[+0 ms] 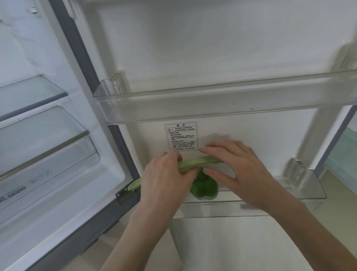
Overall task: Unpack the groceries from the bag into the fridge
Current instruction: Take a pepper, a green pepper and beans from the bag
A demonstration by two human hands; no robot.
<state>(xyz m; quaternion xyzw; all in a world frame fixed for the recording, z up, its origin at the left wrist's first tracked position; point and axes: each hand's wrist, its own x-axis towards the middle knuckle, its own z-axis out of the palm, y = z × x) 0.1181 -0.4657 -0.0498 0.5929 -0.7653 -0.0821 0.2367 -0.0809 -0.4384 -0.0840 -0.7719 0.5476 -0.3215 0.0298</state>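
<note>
Green is the colour of both foods here. A long pale green vegetable (pixel 190 164) lies sideways in the air, just above the lowest door bin (pixel 271 200) of the open fridge door (pixel 217 40). The left hand (pixel 167 179) grips it near the middle, with the thumb under it and the fingers curled over the top. One end of the long vegetable pokes out to the left, past the hand, close to the door hinge (pixel 123 190). The right hand (pixel 237 168) is spread out flat, with straight fingers. Its fingertips rest on the other end of the long vegetable, and it holds nothing.

Under the long vegetable sits a dark green pepper (pixel 203 188). It is down in the lowest door bin, toward the left side, between the two hands.

Higher up on the door is a second clear bin (pixel 236 99). Between the two bins, a white sticker with small print (pixel 182 136) is stuck on the door, just behind the fingers.

To the left is the inside of the fridge (pixel 34 51). It has a glass shelf (pixel 15 99) near the top. Below that is a see-through drawer (pixel 34 162) with little pictures and writing on its front. The floor (pixel 232 252) under the arms is pale.
</note>
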